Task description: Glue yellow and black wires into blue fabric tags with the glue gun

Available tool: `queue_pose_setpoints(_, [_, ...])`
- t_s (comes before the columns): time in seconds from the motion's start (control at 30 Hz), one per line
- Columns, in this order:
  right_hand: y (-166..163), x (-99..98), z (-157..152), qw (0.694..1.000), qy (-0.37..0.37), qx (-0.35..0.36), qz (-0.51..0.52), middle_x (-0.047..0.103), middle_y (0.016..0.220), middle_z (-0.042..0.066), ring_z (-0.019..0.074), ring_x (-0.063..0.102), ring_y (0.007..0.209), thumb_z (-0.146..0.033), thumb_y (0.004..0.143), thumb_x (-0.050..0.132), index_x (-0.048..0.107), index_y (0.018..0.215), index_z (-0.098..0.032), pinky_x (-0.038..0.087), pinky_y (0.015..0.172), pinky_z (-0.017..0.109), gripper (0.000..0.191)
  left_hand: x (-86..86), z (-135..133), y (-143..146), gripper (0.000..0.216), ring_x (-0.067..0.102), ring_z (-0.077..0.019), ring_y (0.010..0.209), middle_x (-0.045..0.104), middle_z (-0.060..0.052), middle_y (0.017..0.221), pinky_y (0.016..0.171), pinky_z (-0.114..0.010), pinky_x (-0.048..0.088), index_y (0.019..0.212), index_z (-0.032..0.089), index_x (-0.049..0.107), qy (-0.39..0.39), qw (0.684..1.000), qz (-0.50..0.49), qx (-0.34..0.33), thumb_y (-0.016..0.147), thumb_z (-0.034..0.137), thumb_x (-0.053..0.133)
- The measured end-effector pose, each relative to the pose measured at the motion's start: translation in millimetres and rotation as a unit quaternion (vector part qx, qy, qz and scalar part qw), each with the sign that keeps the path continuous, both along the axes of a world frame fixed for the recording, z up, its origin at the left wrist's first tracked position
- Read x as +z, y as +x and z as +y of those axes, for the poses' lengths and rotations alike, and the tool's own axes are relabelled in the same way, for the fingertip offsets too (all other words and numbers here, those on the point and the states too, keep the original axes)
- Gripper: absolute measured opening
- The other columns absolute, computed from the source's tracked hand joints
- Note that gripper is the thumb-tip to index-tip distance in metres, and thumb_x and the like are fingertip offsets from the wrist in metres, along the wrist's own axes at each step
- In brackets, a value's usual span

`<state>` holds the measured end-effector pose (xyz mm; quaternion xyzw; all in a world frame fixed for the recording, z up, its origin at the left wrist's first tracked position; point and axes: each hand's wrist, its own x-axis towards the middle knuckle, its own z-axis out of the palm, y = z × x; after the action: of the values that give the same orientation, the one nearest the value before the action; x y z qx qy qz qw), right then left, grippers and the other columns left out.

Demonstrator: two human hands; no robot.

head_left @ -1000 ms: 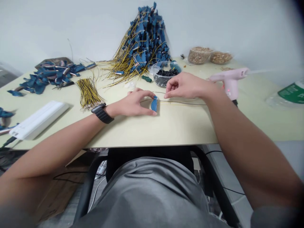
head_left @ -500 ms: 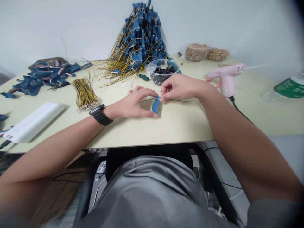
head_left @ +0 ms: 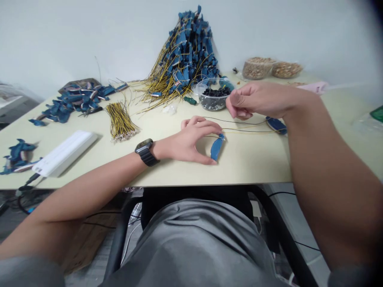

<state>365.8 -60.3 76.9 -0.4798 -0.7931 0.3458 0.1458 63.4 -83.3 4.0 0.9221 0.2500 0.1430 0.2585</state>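
So my left hand [head_left: 194, 141] has thumb and forefinger spread across a blue piece [head_left: 216, 148], one at each end, just in from the near edge of the worktop [head_left: 245, 169]. Taking that piece as the clock's centre, there's a clear round tub [head_left: 206, 106] at 12 o'clock, part filled with black bits [head_left: 216, 93]. My right hand [head_left: 254, 99] is by the tub's 4 o'clock side, fingers curled in narrow; can't tell if anything small is pinched there. Out at 1 o'clock, a clear bowl [head_left: 257, 71] and a clear bag [head_left: 287, 70] both hold tan bits. Bare room runs toward 6 o'clock up to the front edge, while thin wires [head_left: 245, 130] cross toward 2 o'clock, to another blue piece [head_left: 273, 123].
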Motion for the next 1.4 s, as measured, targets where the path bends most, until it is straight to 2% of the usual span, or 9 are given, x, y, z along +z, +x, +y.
queue_pose_setpoints(0.17, [-7, -2.1, 0, 0.999, 0.003, -0.004, -0.043, 0.061, 0.07, 0.003, 0.0195, 0.05, 0.069, -0.122, 0.108, 0.055, 0.075, 0.082, -0.025, 0.04, 0.08, 0.045, 0.102, -1.2, -4, 9, 0.1, 0.045, -0.0602, 0.181, 0.07, -0.013, 0.194, 0.149, -0.084, 0.028, 0.164, 0.04, 0.089, 0.015, 0.999, 0.016, -0.034, 0.085, 0.098, 0.103])
queue_pose_setpoints(0.33, [-5, -3.6, 1, 0.999, 0.001, -0.009, -0.038, 0.061, 0.069, 0.002, 0.019, 0.049, 0.067, -0.13, 0.096, 0.059, 0.075, 0.081, -0.026, 0.037, 0.078, 0.045, 0.106, -1.0, -1, 9, 0.099, 0.043, -0.0602, 0.182, 0.069, -0.013, 0.196, 0.149, -0.084, 0.028, 0.161, 0.039, 0.091, 0.013, 0.999, 0.02, -0.032, 0.085, 0.101, 0.101])
queue_pose_setpoints(0.57, [-10, -3.4, -2, 0.999, -0.013, -0.036, -0.038, 0.06, 0.068, 0.002, 0.0185, 0.049, 0.067, -0.104, 0.118, 0.068, 0.077, 0.085, -0.024, 0.036, 0.077, 0.044, 0.088, -5.7, 7, 4, 0.101, 0.045, -0.0592, 0.179, 0.072, -0.015, 0.192, 0.148, -0.082, 0.026, 0.154, 0.034, 0.093, 0.007, 1.0, 0.01, 0.003, 0.088, 0.11, 0.095])
queue_pose_setpoints(0.73, [-8, -7.0, 2, 0.999, -0.014, -0.024, -0.032, 0.059, 0.067, 0.002, 0.0187, 0.048, 0.067, -0.121, 0.104, 0.065, 0.077, 0.085, -0.024, 0.038, 0.077, 0.042, 0.099, -10.9, 10, 5, 0.113, 0.046, -0.0592, 0.175, 0.074, -0.017, 0.19, 0.145, -0.081, 0.029, 0.157, 0.032, 0.092, 0.015, 0.999, 0.002, 0.034, 0.084, 0.118, 0.09])
queue_pose_setpoints(0.8, [-8, -6.3, 2, 0.999, -0.009, -0.026, -0.043, 0.061, 0.068, 0.003, 0.0191, 0.05, 0.068, -0.121, 0.105, 0.064, 0.076, 0.085, -0.024, 0.039, 0.078, 0.042, 0.1, -11.1, 9, 6, 0.117, 0.046, -0.0598, 0.175, 0.074, -0.018, 0.19, 0.145, -0.081, 0.029, 0.159, 0.03, 0.092, 0.021, 0.999, 0.001, 0.046, 0.083, 0.12, 0.088])
queue_pose_setpoints(0.97, [-20, -4.0, -5, 0.996, 0.002, -0.074, -0.047, 0.057, 0.065, 0.001, 0.0183, 0.046, 0.068, -0.097, 0.123, 0.07, 0.079, 0.086, -0.023, 0.034, 0.076, 0.043, 0.083, -10.4, 9, 5, 0.118, 0.042, -0.0593, 0.177, 0.073, -0.016, 0.191, 0.146, -0.082, 0.026, 0.162, 0.032, 0.089, 0.017, 0.996, 0.006, 0.087, 0.085, 0.121, 0.086])
queue_pose_setpoints(1.17, [-34, -19.6, -2, 0.996, 0.016, -0.085, 0.033, 0.058, 0.068, -0.001, 0.0171, 0.046, 0.07, -0.074, 0.13, 0.077, 0.079, 0.088, -0.023, 0.034, 0.076, 0.041, 0.066, -13.3, 13, 0, 0.12, 0.04, -0.0593, 0.178, 0.072, -0.014, 0.192, 0.146, -0.08, 0.027, 0.158, 0.032, 0.089, 0.019, 0.993, 0.0, 0.12, 0.079, 0.122, 0.089])
queue_pose_setpoints(1.23, [-36, -24.2, 0, 0.996, 0.025, -0.084, 0.035, 0.059, 0.07, -0.001, 0.0172, 0.045, 0.07, -0.077, 0.128, 0.079, 0.081, 0.091, -0.023, 0.033, 0.075, 0.04, 0.065, -13.3, 14, -1, 0.12, 0.04, -0.0593, 0.178, 0.072, -0.014, 0.192, 0.145, -0.081, 0.027, 0.157, 0.032, 0.089, 0.018, 0.992, 0.0, 0.122, 0.078, 0.122, 0.09])
queue_pose_setpoints(1.4, [-41, -28.0, -1, 0.993, 0.064, -0.096, 0.022, 0.05, 0.067, -0.002, 0.0198, 0.038, 0.067, -0.106, 0.112, 0.077, 0.08, 0.09, -0.028, 0.032, 0.071, 0.04, 0.081, -13.3, 15, -3, 0.121, 0.04, -0.0601, 0.179, 0.072, -0.015, 0.192, 0.146, -0.082, 0.028, 0.159, 0.032, 0.087, 0.006, 0.992, 0.004, 0.125, 0.077, 0.122, 0.09])
